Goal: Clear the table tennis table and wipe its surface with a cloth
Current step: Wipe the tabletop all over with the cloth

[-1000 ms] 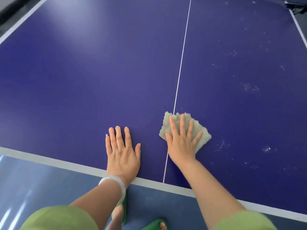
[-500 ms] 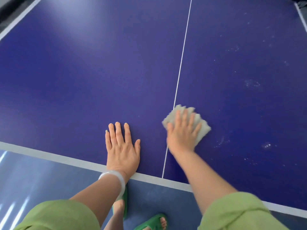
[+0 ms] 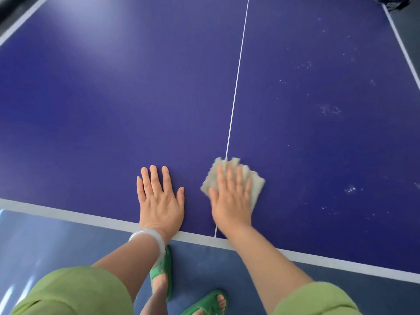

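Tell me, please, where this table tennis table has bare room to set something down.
Left of the centre line, everything beyond the left hand is bare. Right of it, the stretch beyond the cloth is free but speckled white. Crowded at the near edge: left hand flat, right hand pressing the cloth.

The right hand pressed a beige cloth flat on the blue table tennis table; the left hand lay flat beside it.

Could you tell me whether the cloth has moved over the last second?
Yes. Under the right hand, the cloth has slid back toward the near white edge line and slightly leftward across the white centre line.
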The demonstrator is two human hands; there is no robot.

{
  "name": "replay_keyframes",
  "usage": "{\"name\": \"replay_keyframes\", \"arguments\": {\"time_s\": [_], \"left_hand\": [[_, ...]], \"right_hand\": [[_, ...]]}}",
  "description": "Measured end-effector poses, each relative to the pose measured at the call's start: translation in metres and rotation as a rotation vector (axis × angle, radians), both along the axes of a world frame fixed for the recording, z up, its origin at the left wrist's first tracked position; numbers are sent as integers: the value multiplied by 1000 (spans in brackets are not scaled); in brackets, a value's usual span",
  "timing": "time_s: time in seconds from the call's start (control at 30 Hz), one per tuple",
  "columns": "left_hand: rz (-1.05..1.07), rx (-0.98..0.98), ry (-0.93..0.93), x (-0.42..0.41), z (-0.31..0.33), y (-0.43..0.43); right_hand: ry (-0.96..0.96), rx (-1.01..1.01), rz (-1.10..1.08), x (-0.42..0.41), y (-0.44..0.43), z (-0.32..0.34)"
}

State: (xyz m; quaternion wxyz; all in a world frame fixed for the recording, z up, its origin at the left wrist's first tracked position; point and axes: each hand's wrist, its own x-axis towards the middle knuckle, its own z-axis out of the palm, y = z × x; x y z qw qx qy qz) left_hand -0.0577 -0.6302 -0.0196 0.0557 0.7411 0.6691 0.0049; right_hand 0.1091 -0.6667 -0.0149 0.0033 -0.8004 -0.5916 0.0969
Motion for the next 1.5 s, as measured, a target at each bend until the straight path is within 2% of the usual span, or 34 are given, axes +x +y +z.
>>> {"name": "replay_keyframes", "arguments": {"time_s": [0.07,0.1,0.17,0.23,0.3,0.33,0.4,0.47,0.57,0.63,0.7,0.77,0.8,0.87,0.93,1.0,1.07,1.23,1.37,1.5], "left_hand": [[2,0,-8,0,0,0],[4,1,-9,0,-1,0],[7,1,-17,0,0,0],[5,5,-22,1,0,0],[5,1,-22,0,0,0],[5,1,-20,0,0,0],[7,4,-18,0,0,0],[2,-3,-19,-1,-1,-1],[-6,5,-18,-2,-2,0],[3,0,-31,-2,-2,0],[3,4,-32,-1,-2,-1],[3,2,-36,0,-2,-1],[5,-2,-40,0,-1,-1],[4,-2,-39,0,-1,-1],[4,0,-38,-2,-3,-1],[6,15,-52,-3,-4,-1],[7,18,-67,-4,-5,0],[19,-3,-125,-3,0,-2],[83,-11,-394,14,18,0],[-180,-19,-479,86,30,-23]], "right_hand": [[-23,8,216,6,-20,-1],[-30,9,222,25,-26,-2],[-69,-36,33,68,-35,-2],[-82,-81,-302,96,-35,0],[-52,-66,-505,82,-29,1],[-24,-37,-514,61,-25,1],[-7,33,-357,13,-27,-1],[-36,53,-93,-26,-45,-4],[-64,34,132,-9,-78,-4],[-109,13,54,32,-95,-3],[-123,-20,-213,66,-100,1],[-86,-16,-449,67,-94,0],[-72,-1,-480,53,-88,1],[-59,37,-346,14,-80,0],[-55,50,-72,-17,-83,-2],[-64,61,107,-12,-95,-4],[-77,62,93,19,-110,-6],[-121,-17,-126,94,-138,0],[-136,-20,-133,99,-139,1],[-117,22,-102,101,-141,-1]]}}
